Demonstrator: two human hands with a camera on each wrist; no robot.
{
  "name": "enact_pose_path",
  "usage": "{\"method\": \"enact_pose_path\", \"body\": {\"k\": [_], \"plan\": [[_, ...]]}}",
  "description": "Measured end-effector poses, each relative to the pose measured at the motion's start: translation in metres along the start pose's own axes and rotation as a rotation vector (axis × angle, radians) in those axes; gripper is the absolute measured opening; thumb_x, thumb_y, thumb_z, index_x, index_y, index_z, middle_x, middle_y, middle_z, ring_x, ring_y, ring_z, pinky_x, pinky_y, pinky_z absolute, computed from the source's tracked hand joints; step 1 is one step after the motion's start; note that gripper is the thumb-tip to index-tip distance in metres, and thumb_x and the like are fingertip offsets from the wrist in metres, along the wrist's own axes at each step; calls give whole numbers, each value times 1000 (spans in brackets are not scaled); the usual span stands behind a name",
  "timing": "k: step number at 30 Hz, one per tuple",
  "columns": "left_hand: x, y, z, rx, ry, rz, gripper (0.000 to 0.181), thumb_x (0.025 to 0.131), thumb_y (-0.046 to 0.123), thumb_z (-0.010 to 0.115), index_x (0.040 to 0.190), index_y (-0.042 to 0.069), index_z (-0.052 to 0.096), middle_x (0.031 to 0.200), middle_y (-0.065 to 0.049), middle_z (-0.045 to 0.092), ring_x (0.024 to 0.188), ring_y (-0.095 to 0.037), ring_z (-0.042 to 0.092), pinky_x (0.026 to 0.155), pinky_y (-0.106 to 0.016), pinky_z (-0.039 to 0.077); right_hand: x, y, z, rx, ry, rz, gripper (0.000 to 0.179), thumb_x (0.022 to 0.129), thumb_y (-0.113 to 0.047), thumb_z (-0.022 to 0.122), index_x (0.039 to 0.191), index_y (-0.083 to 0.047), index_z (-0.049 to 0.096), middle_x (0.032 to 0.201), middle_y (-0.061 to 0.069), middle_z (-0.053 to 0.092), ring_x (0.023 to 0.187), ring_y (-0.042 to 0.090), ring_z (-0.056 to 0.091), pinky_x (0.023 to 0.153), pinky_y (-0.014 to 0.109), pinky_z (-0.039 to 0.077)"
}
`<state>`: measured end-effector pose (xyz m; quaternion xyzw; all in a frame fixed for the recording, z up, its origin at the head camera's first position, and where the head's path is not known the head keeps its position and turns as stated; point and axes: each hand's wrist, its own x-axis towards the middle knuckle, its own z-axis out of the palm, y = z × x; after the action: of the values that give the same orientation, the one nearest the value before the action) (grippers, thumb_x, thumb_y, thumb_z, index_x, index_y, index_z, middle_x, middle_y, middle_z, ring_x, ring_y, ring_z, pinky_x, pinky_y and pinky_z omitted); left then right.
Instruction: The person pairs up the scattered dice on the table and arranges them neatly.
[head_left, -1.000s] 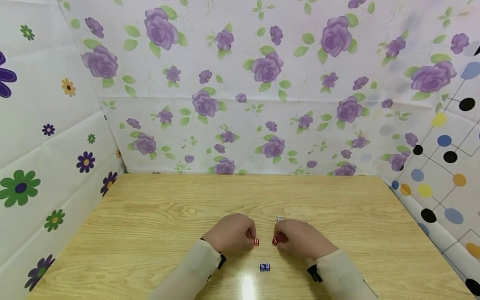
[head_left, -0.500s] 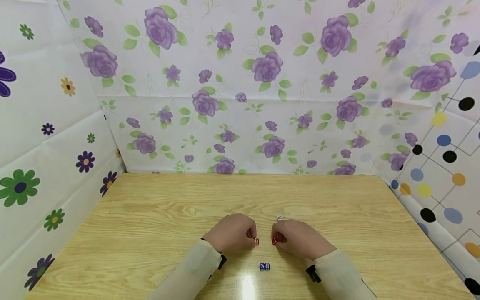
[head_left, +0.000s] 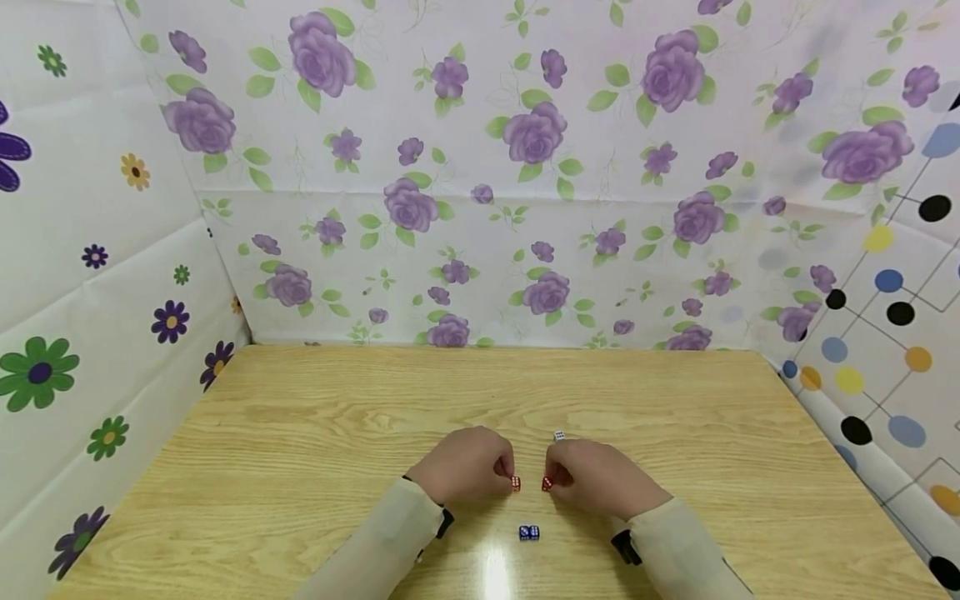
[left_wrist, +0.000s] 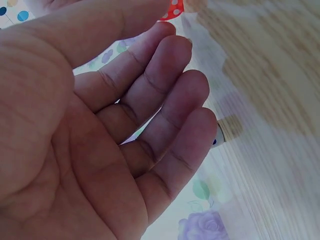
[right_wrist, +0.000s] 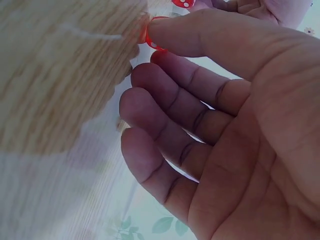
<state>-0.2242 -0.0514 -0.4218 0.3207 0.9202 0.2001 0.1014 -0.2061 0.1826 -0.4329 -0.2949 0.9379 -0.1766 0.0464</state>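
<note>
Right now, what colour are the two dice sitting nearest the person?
Blue with white pips, the blue dice; the head view shows them best.

Two small translucent red dice with white pips sit on the wooden table, one [head_left: 515, 483] pinched at the left hand's fingertips, the other [head_left: 547, 483] at the right's.

Wooden table [head_left: 300, 433] in front of me, pale grain, a glare spot near my edge. Two blue dice [head_left: 529, 532] sit touching, side by side, close to me at centre. One white die [head_left: 559, 436] lies farther back, alone. Purple rose sheet [head_left: 480, 167] walls the rear. Flower-print sheet [head_left: 90, 275] stands on my left, dotted sheet [head_left: 892, 317] on my right.
</note>
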Motion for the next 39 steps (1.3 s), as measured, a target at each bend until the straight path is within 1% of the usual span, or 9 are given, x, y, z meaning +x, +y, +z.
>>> {"method": "enact_pose_path", "body": {"k": [6,13,18,22,30,39], "plan": [[1,1,1,11,-5,2,13,89,21,80,80,23,72,76,17,61,70,-1,55,70,-24,49,0,-1,0,-13,5,-15,18,89,-11,80,85,-22,66,77,-17,56,66,2,46,62,25,42],[4,2,4,18,-11,18,13,91,22,79,80,24,72,76,18,61,70,-1,55,70,-22,49,2,-3,-1,-10,-26,-28,15,91,-12,79,89,-21,67,79,-14,56,67,4,45,63,26,41],[4,-2,4,-13,-10,12,11,90,18,79,83,24,73,79,18,63,72,0,57,71,-23,51,2,-2,0,6,-35,-14,14,91,-14,79,90,-21,67,79,-13,58,67,4,47,63,26,42],[2,0,2,-26,-12,3,10,89,16,78,83,23,73,80,17,63,73,-1,57,72,-24,51,1,-1,0,17,-42,-2,14,91,-15,80,90,-22,67,79,-14,57,67,4,48,62,26,43],[3,3,2,8,-9,14,13,89,23,81,80,24,72,77,17,62,70,-1,55,70,-23,49,2,-1,2,-3,-26,-10,14,92,-15,79,89,-22,67,77,-16,54,67,4,46,63,26,41],[4,4,5,27,-7,17,13,89,19,79,80,24,72,76,17,61,69,-1,55,69,-22,48,3,-5,4,-20,-8,-40,13,92,-13,77,88,-20,67,81,-14,59,68,3,47,65,25,42]]}}
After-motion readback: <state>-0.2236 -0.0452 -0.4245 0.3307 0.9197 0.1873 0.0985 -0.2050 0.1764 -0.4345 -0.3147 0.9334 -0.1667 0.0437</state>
